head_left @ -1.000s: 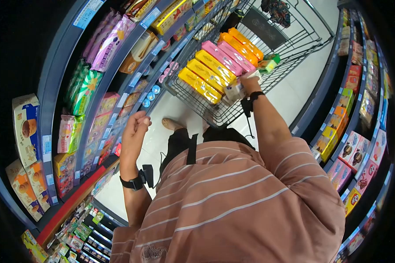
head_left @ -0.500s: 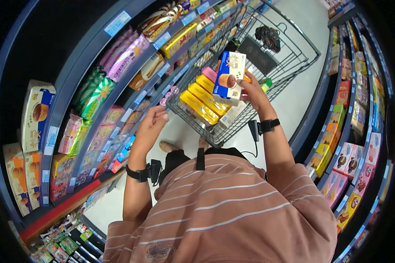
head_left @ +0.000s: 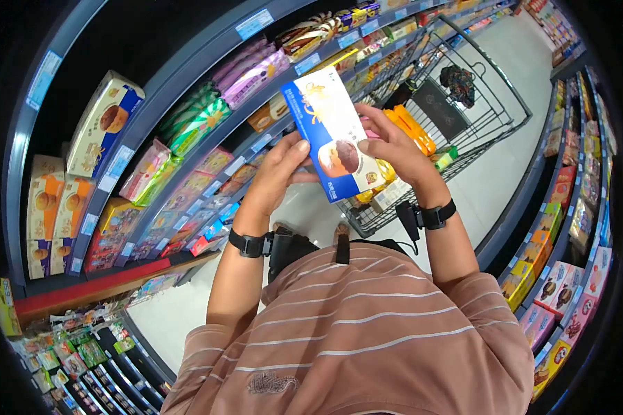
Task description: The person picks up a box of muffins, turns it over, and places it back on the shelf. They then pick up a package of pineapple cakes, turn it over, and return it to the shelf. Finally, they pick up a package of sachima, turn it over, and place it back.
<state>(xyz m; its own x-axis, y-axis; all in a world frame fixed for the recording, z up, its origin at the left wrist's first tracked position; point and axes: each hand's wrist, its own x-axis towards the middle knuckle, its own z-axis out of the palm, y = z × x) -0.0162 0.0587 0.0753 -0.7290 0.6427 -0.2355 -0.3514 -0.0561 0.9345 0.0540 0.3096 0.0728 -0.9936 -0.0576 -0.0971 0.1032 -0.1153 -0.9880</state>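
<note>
Shop aisle with a pale, glossy floor [head_left: 166, 308] below the grip. The left hand [head_left: 280, 169] and right hand [head_left: 398, 149] hold a blue-and-white box [head_left: 329, 124] in the air between them, fingers on its opposite sides. Beyond and below the right hand stands a wire cart [head_left: 432, 111] carrying orange packs [head_left: 410, 128]. Left of the grip, stocked shelving [head_left: 187, 72] limits space; right of it, a strip of floor separates the cart from the opposite shelving [head_left: 495, 242].
</note>
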